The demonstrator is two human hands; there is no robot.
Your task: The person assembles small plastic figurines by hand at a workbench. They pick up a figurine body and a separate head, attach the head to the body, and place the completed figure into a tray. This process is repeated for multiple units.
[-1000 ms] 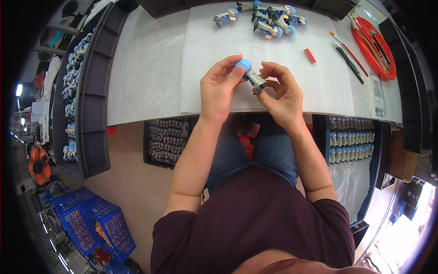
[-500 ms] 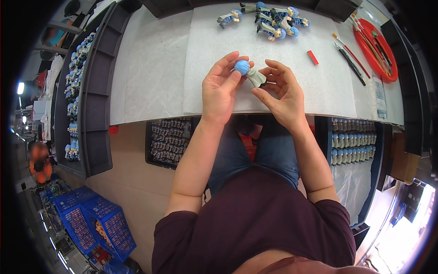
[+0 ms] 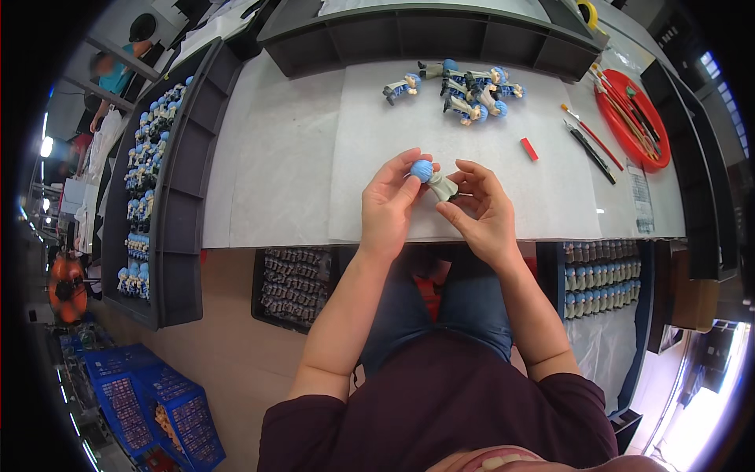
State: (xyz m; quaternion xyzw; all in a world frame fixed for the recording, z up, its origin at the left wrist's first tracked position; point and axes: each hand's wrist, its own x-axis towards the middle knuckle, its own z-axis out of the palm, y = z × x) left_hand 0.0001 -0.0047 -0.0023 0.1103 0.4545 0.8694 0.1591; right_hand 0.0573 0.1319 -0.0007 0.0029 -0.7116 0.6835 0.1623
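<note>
A small figurine (image 3: 443, 187) with blue hair and a pale grey-green cloak is between my two hands above the worktable, its back turned up. My left hand (image 3: 393, 197) pinches its blue head with thumb and fingers. Around the dark lower end curl the fingers of my right hand (image 3: 486, 208), with the thumb just below. Farther back on the table lies a loose pile of similar figurines (image 3: 476, 94), and one single figurine (image 3: 403, 89) rests to the left of it.
A red block (image 3: 528, 149), a black pen (image 3: 591, 153) and a red-handled brush (image 3: 598, 140) lie at right, beside a red tray (image 3: 663, 149) of brushes. Grey crates (image 3: 425, 41) border the table's back. Figurines fill a left crate (image 3: 179, 212) and lower trays (image 3: 562, 315).
The view has tilted, so the table and my hands appear lower and more of the back crate shows. My grip on the figurine looks nearly the same.
</note>
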